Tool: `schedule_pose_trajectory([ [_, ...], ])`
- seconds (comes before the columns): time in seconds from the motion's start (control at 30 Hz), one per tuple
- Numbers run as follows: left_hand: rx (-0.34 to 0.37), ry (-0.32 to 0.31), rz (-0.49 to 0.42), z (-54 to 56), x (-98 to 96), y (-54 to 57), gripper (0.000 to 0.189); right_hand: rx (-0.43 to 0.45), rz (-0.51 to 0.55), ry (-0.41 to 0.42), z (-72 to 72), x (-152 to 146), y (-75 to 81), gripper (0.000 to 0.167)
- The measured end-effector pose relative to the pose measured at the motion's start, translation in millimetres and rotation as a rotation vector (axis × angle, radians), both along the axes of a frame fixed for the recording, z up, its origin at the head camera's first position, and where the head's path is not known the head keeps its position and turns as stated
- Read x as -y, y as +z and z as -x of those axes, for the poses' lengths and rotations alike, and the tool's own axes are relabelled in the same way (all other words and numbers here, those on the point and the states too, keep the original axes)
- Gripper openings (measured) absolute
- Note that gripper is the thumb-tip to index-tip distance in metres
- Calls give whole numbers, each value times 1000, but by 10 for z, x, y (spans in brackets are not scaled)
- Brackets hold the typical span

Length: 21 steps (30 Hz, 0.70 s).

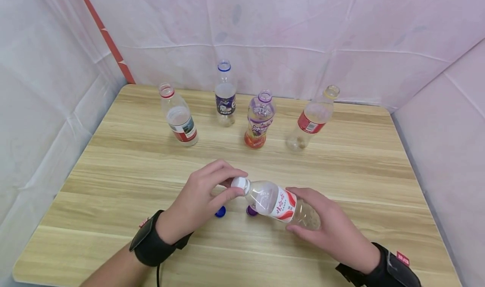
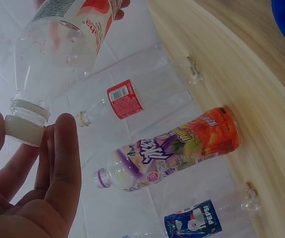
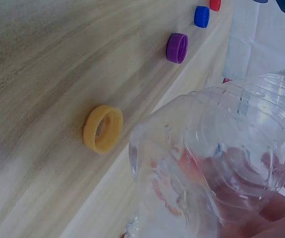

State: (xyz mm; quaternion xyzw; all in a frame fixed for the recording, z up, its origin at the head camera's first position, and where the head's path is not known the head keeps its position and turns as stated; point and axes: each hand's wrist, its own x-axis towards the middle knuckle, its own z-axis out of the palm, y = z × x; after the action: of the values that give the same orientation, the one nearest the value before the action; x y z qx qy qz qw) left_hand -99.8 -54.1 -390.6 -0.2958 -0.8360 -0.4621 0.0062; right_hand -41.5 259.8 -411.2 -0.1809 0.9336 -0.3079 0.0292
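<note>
A clear plastic bottle (image 1: 285, 205) with a white and red label is held tilted above the table, its neck pointing left. My right hand (image 1: 330, 221) grips it round the lower body, thumb on the near side. At the neck, my left hand (image 1: 202, 192) pinches the white cap (image 1: 239, 184) between thumb and fingers; the left wrist view shows this white cap (image 2: 24, 130) on the bottle's mouth. Below the bottle lie a blue cap (image 1: 220, 211) and a purple cap (image 1: 251, 211). The right wrist view also shows a yellow cap (image 3: 103, 130) and a red cap (image 3: 215, 4).
Uncapped bottles stand along the back of the wooden table (image 1: 125, 186): one with a red neck ring (image 1: 179, 120), a Pepsi bottle (image 1: 225, 95), a purple-and-orange drink bottle (image 1: 259, 120) and a red-labelled bottle (image 1: 311, 119). White sheeting (image 1: 273, 22) hangs behind and at both sides.
</note>
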Motion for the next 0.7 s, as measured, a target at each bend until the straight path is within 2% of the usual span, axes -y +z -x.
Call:
schedule_pose_trajectory([
  [0.2, 5, -7, -10, 8, -9, -9, 40, -13, -8, -1, -6, 4, 11, 76],
  [0.47, -32, -64, -67, 9, -11, -17, 57, -21, 10, -1, -3, 7, 21, 76],
  [0.7, -141, -88, -25, -11, 0, 15, 56, -5, 13, -21, 4, 4, 18, 76],
])
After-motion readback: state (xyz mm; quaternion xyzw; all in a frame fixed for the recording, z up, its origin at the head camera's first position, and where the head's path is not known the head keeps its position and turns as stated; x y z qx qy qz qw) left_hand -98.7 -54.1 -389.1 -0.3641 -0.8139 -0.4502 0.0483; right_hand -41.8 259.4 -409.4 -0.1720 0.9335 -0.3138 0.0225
